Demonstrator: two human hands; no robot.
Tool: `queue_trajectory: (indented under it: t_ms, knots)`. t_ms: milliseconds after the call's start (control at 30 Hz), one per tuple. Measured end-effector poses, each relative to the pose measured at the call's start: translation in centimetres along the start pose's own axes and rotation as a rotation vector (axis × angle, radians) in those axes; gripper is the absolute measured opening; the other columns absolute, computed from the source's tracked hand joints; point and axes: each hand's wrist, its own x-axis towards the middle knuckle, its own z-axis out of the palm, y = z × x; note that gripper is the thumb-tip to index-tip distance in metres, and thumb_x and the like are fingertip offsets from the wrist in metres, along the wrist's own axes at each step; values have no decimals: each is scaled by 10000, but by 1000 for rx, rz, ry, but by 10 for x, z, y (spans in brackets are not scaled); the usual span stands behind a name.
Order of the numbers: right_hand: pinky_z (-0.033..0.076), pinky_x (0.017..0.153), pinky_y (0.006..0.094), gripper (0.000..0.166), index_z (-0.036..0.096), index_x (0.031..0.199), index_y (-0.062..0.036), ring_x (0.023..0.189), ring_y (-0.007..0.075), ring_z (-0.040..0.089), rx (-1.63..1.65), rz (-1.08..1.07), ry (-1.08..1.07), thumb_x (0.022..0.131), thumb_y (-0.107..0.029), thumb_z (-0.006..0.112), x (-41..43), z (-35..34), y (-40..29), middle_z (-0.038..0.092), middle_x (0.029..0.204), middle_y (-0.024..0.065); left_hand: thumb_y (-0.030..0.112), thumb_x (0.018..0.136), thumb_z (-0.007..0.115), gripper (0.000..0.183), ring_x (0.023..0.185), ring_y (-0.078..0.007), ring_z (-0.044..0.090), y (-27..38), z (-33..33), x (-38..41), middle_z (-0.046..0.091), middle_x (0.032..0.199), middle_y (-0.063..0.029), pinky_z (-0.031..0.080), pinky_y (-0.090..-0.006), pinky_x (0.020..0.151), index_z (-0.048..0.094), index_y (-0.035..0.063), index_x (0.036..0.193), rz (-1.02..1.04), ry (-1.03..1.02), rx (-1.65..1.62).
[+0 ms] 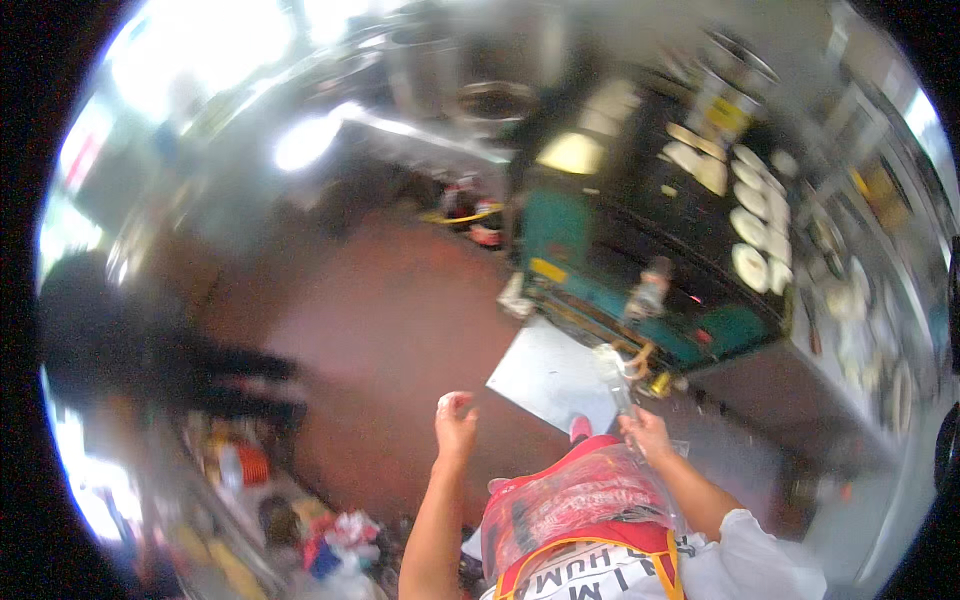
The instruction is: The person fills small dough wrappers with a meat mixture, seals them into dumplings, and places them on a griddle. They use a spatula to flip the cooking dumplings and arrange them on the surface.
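Observation:
My right hand (646, 435) grips the handle of a long metal utensil (616, 390), perhaps tongs or a spatula. Something whitish is at its far end, but motion blur hides the detail. My left hand (456, 421) is raised over the reddish floor, fingers loosely bent and thumb apart, with nothing visible in it. In front of me to the right stands a cooking unit with a dark flat top and a green front (555, 225). Several pale round pieces, which look like flatbreads or dough, lie in rows (750, 225) on its right side.
A pale flat sheet (555, 371) lies on the floor (375, 322) at the cooker's foot. A person in dark clothing (120, 330) is at the left. A steel counter (840, 382) with blurred dishes runs along the right. Bags and cloths (337, 540) are piled at lower left.

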Motion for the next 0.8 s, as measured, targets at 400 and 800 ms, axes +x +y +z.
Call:
queue_trajectory:
  t_ms: [400,800]
  knots:
    - [370,456,225,358,542,1195,-42,507,58,443,440,68,283,874,-195,587,-30,-147,70,492,631,-41,390,691,730,668,991,-386,564,211,373,106,580,1058,-251,463,-421,833,500,-41,1147,292,-452,185]
    - [395,451,227,162,567,946,-30,544,95,497,682,108,239,914,-183,525,-63,-144,-4,576,765,43,371,660,701,551,873,-352,631,142,293,58,651,898,-206,493,-421,773,585,2,1052,42,-709,335]
